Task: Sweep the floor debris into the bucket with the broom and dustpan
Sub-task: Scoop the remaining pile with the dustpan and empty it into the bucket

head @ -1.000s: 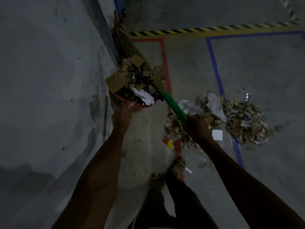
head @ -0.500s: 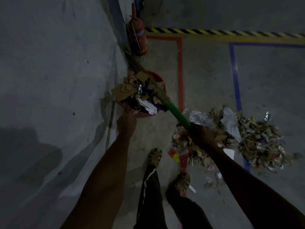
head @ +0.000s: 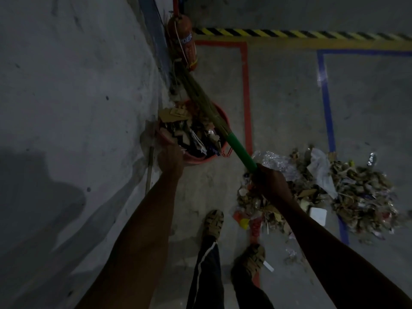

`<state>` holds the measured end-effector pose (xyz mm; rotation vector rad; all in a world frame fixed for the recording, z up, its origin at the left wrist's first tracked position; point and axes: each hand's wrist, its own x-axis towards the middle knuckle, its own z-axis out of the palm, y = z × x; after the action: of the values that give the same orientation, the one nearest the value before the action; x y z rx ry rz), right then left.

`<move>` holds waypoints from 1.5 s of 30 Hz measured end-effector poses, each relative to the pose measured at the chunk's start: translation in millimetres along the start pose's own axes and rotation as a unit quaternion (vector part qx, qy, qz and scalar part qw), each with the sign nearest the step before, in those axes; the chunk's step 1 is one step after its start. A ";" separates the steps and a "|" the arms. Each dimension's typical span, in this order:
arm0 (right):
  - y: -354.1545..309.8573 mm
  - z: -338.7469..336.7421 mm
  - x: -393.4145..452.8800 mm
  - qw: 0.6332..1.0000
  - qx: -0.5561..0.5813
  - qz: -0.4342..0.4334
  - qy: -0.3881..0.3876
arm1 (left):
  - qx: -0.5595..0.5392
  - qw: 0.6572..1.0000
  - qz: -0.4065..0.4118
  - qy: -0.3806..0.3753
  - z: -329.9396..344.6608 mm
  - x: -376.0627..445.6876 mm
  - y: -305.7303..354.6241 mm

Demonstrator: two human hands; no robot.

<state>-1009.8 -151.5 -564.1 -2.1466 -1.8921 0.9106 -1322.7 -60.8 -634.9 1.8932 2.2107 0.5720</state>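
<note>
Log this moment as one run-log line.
right hand: grips green-handled straw broom | left hand: on rim of full red plastic bucket | debris pile: still on floor

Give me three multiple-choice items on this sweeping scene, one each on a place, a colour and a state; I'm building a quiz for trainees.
1. Where does the bucket stand?
A. by the wall
B. on the blue line
C. behind the feet

2. What colour is the broom handle?
A. yellow
B. green
C. white

3. How full is the bucket?
A. empty
B. half full
C. heaped to the rim

Answers: 1 A, it sits against the grey wall. 2 B, green shows above the right hand. 3 C, cardboard scraps rise over the rim by the left hand.
</note>
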 end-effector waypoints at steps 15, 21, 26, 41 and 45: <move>-4.9 -20.7 -25.5 0.999 -0.009 0.000 0.040 | -0.128 0.980 -0.145 -0.045 -52.5 26.8 39.6; -7.3 -25.5 -34.7 0.998 0.022 0.007 0.059 | -0.036 0.982 -0.155 -0.103 -81.6 18.8 50.5; -9.2 -28.8 -47.3 0.995 0.054 0.012 0.080 | 0.158 0.979 0.029 -0.124 -67.1 15.4 23.8; 9.0 -23.5 -60.4 0.985 0.094 0.016 0.143 | 0.009 0.974 -0.084 -0.212 -82.1 -3.1 56.1; 13.2 -28.7 -87.8 0.977 0.129 0.028 0.170 | -0.035 0.961 -0.101 -0.253 -76.2 -29.0 71.0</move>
<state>-986.0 -228.5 -517.1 -2.0504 -1.4727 0.6966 -1281.5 -94.1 -540.7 1.5347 1.9743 0.1076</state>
